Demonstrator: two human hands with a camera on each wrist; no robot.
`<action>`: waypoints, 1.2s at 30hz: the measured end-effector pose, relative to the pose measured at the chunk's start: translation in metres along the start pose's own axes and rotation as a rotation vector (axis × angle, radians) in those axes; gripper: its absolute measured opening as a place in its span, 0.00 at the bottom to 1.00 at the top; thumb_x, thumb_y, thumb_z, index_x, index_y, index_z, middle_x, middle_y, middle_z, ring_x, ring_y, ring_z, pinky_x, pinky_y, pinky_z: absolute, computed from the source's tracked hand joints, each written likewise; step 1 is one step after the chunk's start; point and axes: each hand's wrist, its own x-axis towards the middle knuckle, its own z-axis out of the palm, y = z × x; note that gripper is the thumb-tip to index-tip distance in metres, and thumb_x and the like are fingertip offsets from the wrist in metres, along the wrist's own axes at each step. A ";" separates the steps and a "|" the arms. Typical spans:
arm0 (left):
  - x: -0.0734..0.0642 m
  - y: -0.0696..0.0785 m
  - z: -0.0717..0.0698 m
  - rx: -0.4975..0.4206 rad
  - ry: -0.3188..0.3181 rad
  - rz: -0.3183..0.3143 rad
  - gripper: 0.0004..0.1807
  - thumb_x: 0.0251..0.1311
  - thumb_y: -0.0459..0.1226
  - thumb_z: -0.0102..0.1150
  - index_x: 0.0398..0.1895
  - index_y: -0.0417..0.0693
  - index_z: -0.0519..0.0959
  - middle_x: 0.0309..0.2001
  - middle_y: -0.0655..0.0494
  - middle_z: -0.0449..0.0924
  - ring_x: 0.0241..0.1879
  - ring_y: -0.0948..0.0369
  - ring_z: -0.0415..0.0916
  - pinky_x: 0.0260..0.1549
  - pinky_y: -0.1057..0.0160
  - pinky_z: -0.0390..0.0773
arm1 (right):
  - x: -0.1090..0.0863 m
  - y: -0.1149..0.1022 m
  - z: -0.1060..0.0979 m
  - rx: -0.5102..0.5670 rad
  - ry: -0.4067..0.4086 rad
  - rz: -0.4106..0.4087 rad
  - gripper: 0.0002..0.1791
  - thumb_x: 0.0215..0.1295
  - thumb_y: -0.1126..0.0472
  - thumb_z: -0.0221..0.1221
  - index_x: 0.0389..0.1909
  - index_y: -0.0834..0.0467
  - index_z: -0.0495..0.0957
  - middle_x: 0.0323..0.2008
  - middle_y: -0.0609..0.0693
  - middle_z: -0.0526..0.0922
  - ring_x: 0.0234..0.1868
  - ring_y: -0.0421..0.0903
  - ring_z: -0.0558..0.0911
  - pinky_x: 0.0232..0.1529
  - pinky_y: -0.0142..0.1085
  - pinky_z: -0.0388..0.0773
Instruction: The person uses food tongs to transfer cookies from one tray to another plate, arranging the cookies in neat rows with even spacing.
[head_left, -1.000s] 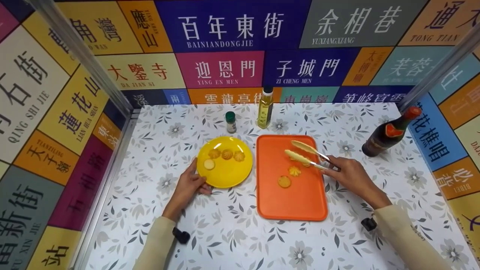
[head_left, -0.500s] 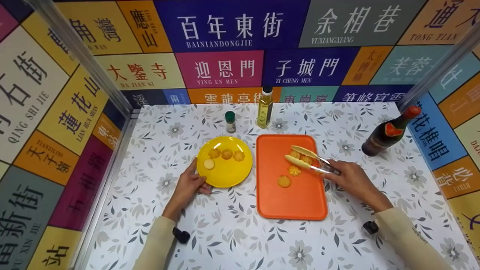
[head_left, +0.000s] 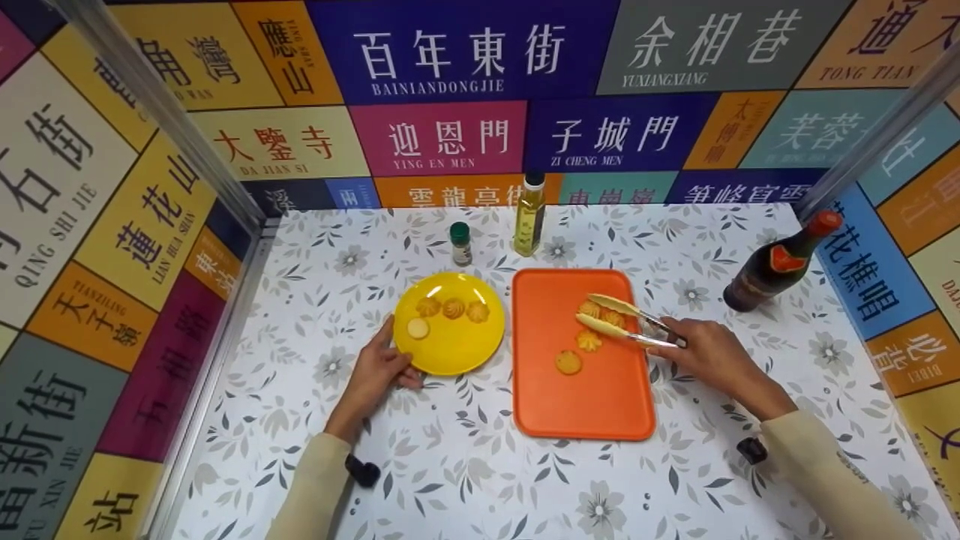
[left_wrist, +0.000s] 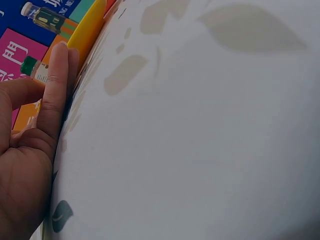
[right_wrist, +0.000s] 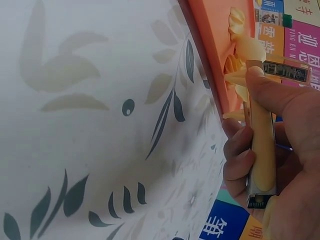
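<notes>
My left hand [head_left: 381, 361] holds the lower left rim of a yellow plate [head_left: 454, 356], thumb on the edge. Several piped cookies [head_left: 454, 308] and a plain round cookie [head_left: 418, 328] lie on that plate. Metal tongs [head_left: 606, 328] with cream-coloured tips are gripped in my right hand [head_left: 709, 356], fingers curled round the handle in the right wrist view. The two tong arms stand apart over the upper right of an orange tray [head_left: 585, 409], around a shell-shaped cookie [head_left: 613, 318]. Near them on the tray lie a flower-shaped cookie [head_left: 589, 341] and a round cookie [head_left: 568, 363].
Behind the plate stands a small green-capped spice jar [head_left: 461, 244]. An oil bottle [head_left: 529, 221] stands behind the tray, and a dark red-capped bottle [head_left: 776, 266] at the right. Printed panels [head_left: 457, 139] wall the back and sides of the table [head_left: 480, 480].
The tongs have shifted slightly right and down in the view, uncovering the cookies at the tray's upper right. My right forearm has drifted a little right. My left hand and the plate stay put.
</notes>
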 end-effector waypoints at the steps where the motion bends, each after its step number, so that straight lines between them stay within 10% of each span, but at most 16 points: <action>1: 0.000 0.000 0.000 0.002 0.001 -0.003 0.47 0.79 0.26 0.58 0.93 0.55 0.48 0.34 0.30 0.87 0.28 0.46 0.90 0.33 0.50 0.95 | 0.000 0.001 -0.001 -0.004 -0.005 -0.004 0.35 0.70 0.49 0.76 0.71 0.65 0.82 0.28 0.45 0.81 0.28 0.45 0.75 0.31 0.39 0.73; 36: 0.000 0.001 0.000 -0.006 -0.002 -0.017 0.48 0.78 0.26 0.58 0.93 0.57 0.47 0.34 0.30 0.86 0.28 0.47 0.89 0.35 0.48 0.95 | 0.009 -0.007 -0.011 -0.043 -0.071 -0.017 0.29 0.74 0.47 0.73 0.65 0.63 0.86 0.28 0.44 0.81 0.27 0.44 0.74 0.28 0.37 0.69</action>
